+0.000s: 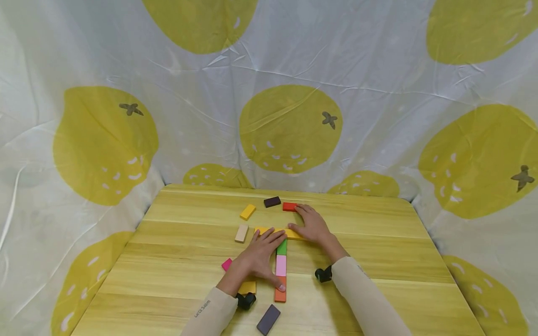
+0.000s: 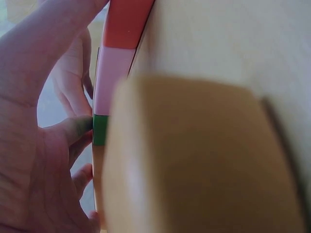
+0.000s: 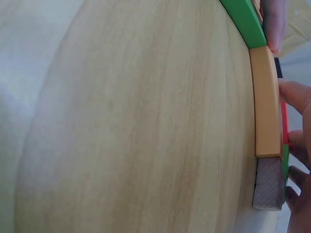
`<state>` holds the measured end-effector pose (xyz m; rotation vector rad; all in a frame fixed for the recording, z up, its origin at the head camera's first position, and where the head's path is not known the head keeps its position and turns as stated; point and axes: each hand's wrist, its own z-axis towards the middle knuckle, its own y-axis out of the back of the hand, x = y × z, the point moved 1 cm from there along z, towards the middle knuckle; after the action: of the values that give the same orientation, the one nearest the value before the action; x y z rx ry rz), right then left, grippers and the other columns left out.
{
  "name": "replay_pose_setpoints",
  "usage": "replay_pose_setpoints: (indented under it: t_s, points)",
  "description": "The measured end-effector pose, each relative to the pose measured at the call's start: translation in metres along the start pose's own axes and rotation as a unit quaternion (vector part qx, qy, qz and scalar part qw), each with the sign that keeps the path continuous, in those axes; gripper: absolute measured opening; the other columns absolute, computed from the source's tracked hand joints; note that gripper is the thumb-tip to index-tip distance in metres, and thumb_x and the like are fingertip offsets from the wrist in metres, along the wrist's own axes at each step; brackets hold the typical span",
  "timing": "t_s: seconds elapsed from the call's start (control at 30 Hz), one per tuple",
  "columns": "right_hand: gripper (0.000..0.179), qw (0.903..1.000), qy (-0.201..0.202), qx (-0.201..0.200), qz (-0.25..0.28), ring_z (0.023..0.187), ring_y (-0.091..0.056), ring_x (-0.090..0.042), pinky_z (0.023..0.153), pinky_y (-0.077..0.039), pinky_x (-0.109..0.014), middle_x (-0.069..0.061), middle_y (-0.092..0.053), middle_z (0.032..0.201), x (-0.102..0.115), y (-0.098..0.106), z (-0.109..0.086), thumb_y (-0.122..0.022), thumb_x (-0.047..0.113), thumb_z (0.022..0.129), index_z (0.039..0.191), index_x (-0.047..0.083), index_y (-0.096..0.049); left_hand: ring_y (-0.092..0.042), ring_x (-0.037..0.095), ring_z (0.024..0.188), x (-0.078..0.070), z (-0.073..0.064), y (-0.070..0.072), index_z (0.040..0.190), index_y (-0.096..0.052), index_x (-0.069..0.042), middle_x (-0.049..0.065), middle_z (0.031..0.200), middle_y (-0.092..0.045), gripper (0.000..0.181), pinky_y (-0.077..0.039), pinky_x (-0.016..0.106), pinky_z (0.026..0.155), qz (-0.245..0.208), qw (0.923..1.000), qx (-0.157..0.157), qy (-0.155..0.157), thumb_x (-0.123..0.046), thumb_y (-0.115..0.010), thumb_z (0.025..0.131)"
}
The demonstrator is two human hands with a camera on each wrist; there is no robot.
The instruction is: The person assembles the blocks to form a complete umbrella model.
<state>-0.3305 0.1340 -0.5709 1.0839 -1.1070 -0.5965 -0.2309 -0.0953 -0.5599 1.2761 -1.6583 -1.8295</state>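
Note:
A row of flat blocks runs away from the person: an orange-red block point(image 1: 280, 294), a pink block point(image 1: 281, 265) and a green block point(image 1: 281, 247). Across its far end lie yellow blocks point(image 1: 296, 234), forming a T. My left hand point(image 1: 258, 256) spreads over the row, its thumb on the orange-red block and its fingertips by the crossbar. The right hand point(image 1: 312, 224) has its thumb at the yellow block and a finger reaching the red block point(image 1: 288, 206) beyond. In the right wrist view, a greyish-purple block point(image 3: 268, 184) adjoins the yellow one.
Loose blocks lie around: dark point(image 1: 272, 201), yellow point(image 1: 248, 212) and beige point(image 1: 241, 233) at the back and left, magenta point(image 1: 227, 264) and another yellow one point(image 1: 248, 287) beside the left wrist, dark purple point(image 1: 268, 319) in front. A lemon-print curtain point(image 1: 378, 140) surrounds the wooden table point(image 1: 391, 242).

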Motion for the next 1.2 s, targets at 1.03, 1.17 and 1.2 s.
replay_pose_setpoints:
  t_s: [1.03,1.17,1.2]
  points:
    - [0.068,0.9992,0.033,-0.017,-0.013,0.150,-0.037,-0.037,0.123,-0.031,-0.057,-0.013,-0.044,0.160,-0.009,0.001,-0.002,-0.058,0.051,0.100,0.154,0.010,-0.049,-0.012,0.028,0.161,0.000,0.001,-0.002,0.165,-0.026,-0.023,-0.006,0.173,-0.021,0.141,-0.010,0.065,0.127,0.011,0.9999,-0.008,-0.003,-0.088,-0.079,0.052]
    - [0.068,0.9991,0.033,-0.020,-0.017,0.150,-0.038,-0.037,0.123,-0.031,-0.057,-0.013,-0.045,0.160,-0.009,0.000,-0.002,-0.058,0.050,0.101,0.154,0.010,-0.049,-0.012,0.028,0.161,0.000,0.000,-0.002,0.165,-0.026,-0.023,-0.006,0.173,-0.020,0.141,-0.010,0.065,0.127,0.010,0.9999,-0.007,-0.003,-0.088,-0.079,0.052]
    - [0.067,0.9991,0.033,-0.021,-0.016,0.149,-0.038,-0.037,0.122,-0.032,-0.057,-0.013,-0.045,0.159,-0.009,0.000,-0.003,-0.058,0.050,0.100,0.153,0.009,-0.050,-0.012,0.028,0.161,0.000,0.000,-0.002,0.165,-0.026,-0.023,-0.006,0.173,-0.020,0.141,-0.010,0.065,0.127,0.010,0.9999,-0.006,-0.003,-0.088,-0.078,0.052]
